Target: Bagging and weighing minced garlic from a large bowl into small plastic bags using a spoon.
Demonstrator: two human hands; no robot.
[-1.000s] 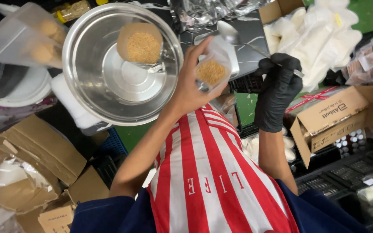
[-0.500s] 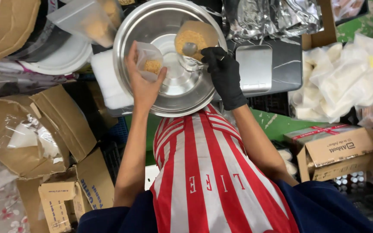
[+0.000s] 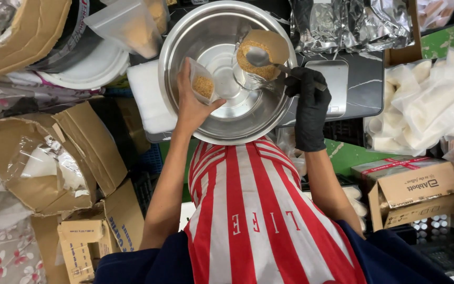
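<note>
Small clear pouch (image 3: 202,84) with a layer of tan crumbs at its bottom sits pinched in my bare left hand (image 3: 194,105), held over the near side of the steel bowl (image 3: 185,42). My gloved right hand (image 3: 308,102) grips a metal spoon (image 3: 261,57), its bowl over a larger bag (image 3: 256,58) of the same golden-brown crumbs, just beyond my fingers inside the steel bowl.

Green floor (image 3: 363,155), cluttered cardboard boxes (image 3: 53,152)

A dark counter (image 3: 361,84) bears a steel bowl (image 3: 185,47).
</note>
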